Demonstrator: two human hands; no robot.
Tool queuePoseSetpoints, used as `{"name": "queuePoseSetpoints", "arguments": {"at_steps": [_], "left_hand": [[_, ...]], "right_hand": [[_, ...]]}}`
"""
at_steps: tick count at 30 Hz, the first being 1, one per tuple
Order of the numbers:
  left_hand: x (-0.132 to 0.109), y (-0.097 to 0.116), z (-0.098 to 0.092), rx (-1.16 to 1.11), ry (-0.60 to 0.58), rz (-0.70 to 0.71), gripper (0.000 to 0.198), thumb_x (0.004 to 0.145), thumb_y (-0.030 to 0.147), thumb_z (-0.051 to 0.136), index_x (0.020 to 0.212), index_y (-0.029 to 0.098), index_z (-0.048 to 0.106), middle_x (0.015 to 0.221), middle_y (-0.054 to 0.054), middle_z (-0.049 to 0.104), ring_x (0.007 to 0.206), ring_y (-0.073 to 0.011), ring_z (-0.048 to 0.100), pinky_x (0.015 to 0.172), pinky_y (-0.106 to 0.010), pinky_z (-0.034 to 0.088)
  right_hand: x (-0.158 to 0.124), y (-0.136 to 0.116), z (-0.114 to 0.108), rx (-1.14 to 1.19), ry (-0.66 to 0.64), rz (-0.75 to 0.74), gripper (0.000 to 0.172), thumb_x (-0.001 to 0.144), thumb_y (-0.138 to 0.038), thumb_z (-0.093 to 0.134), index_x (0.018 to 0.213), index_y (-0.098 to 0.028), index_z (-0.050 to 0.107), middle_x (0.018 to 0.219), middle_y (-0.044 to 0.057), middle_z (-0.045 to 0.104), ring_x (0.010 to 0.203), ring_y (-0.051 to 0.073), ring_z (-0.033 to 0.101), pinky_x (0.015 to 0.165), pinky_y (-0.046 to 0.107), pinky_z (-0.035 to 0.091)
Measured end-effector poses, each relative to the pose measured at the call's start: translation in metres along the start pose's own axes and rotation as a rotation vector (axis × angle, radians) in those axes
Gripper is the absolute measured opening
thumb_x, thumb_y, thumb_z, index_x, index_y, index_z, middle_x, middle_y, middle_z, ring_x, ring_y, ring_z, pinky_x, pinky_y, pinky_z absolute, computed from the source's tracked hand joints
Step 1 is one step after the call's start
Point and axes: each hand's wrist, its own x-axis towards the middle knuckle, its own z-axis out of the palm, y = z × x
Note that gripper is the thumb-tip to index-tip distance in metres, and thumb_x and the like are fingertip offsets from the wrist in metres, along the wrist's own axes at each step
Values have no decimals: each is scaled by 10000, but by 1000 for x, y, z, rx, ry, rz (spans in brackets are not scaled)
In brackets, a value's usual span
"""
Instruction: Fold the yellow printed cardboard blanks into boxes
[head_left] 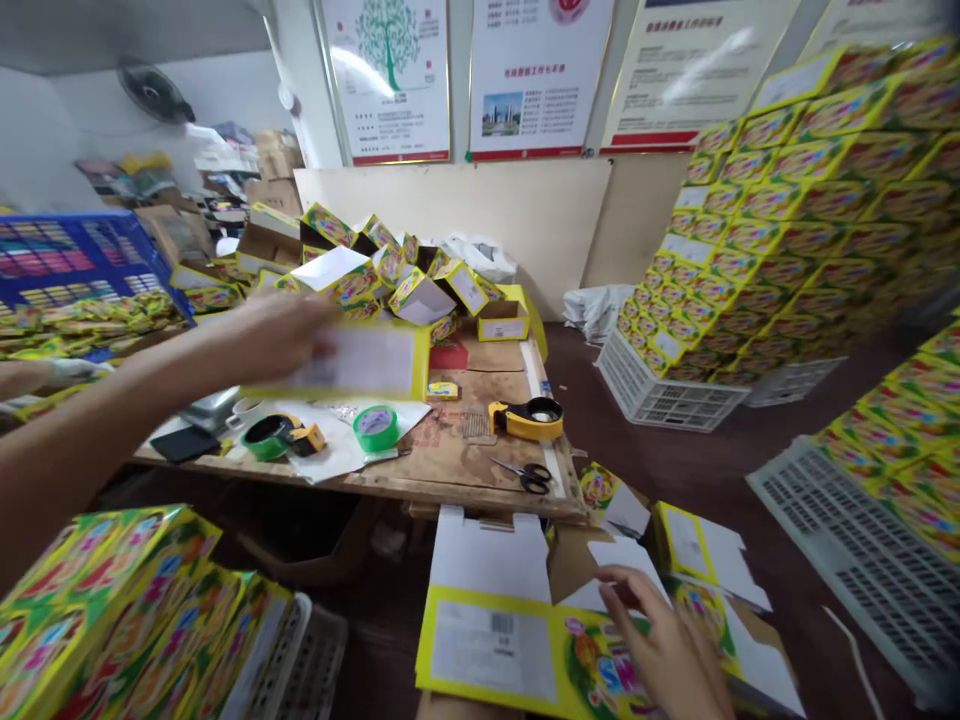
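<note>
My left hand reaches out over the wooden table and is closed on a flat yellow-edged carton blank, held just above the table top. The hand is smeared by motion. My right hand is low at the bottom right, its fingers curled onto the top sheet of a stack of flat colourful carton blanks in front of the table. A heap of folded yellow boxes lies at the table's far side.
On the table are two green tape rolls, a yellow tape dispenser and scissors. Stacked colourful boxes on white crates fill the right. A blue crate stands left; more boxes sit bottom left.
</note>
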Motion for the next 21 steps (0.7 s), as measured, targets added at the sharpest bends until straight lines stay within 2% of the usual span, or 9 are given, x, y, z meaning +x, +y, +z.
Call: {"name": "queuePoseSetpoints", "arguments": {"at_steps": [4, 6, 7, 10, 13, 14, 15, 18, 21], "left_hand": [[75, 0, -12, 128, 356, -6, 728, 912, 362, 427, 1256, -217, 152, 1478, -275, 91, 1360, -397, -24, 1023, -581, -29], [85, 8, 2, 54, 399, -6, 810, 913, 390, 391, 1275, -218, -4, 1466, -318, -47, 1333, -419, -120, 996, -583, -73], [79, 20, 18, -33, 338, -30, 812, 913, 377, 389, 1294, -200, -36, 1465, -319, -85, 1331, -417, -146, 997, -581, -80], [11, 84, 95, -331, -16, -137, 815, 852, 312, 517, 1384, -113, 71, 1504, -284, -1, 1382, -377, -69, 1066, -548, 4], [-107, 160, 181, -476, -304, -147, 936, 605, 268, 753, 1366, -32, 296, 1417, -322, 315, 1331, -438, 275, 1030, -587, 264], [-147, 180, 204, -522, -396, -202, 968, 571, 263, 756, 1365, -39, 293, 1385, -357, 338, 1297, -487, 305, 982, -638, 300], [-183, 196, 223, -650, -508, -380, 997, 560, 231, 728, 1399, 0, 242, 1422, -353, 274, 1322, -498, 240, 994, -671, 255], [-255, 219, 253, -888, -585, -579, 1020, 553, 235, 670, 1434, 98, 173, 1472, -282, 220, 1361, -437, 213, 1098, -552, 224], [-278, 218, 258, -953, -528, -566, 918, 624, 237, 586, 1432, 198, 152, 1465, -162, 291, 1376, -333, 258, 1142, -419, 222]], "right_hand": [[-4, 5, -3, 0, -3, 18, 336, 812, -510, 480, 917, -229, 630, 918, 56, 678, 819, 216, 654, 687, 291, 529], [-1, 1, 0, 30, 39, -37, 313, 832, -481, 466, 903, -221, 626, 922, 59, 666, 855, 217, 642, 743, 307, 520], [1, -3, 3, 38, 50, -74, 295, 849, -455, 453, 898, -218, 622, 920, 60, 658, 873, 216, 632, 771, 315, 512], [10, -17, 17, -5, 0, -190, 226, 884, -348, 430, 902, -216, 613, 929, 58, 636, 905, 217, 604, 818, 346, 486], [22, -30, 40, -108, -109, -306, 164, 864, -250, 469, 954, -208, 601, 987, 61, 633, 969, 244, 581, 858, 389, 458], [26, -33, 49, -148, -149, -341, 171, 857, -233, 485, 984, -206, 596, 1025, 65, 631, 998, 253, 573, 873, 397, 449], [29, -36, 59, -176, -184, -368, 191, 847, -227, 510, 1018, -208, 591, 1067, 66, 626, 1037, 263, 560, 902, 408, 432], [35, -38, 84, -252, -242, -390, 264, 811, -222, 586, 1075, -211, 579, 1143, 63, 610, 1112, 276, 528, 986, 431, 367], [36, -34, 98, -311, -252, -361, 284, 795, -206, 616, 1075, -192, 572, 1128, 73, 606, 1098, 275, 526, 1026, 458, 311]]}}
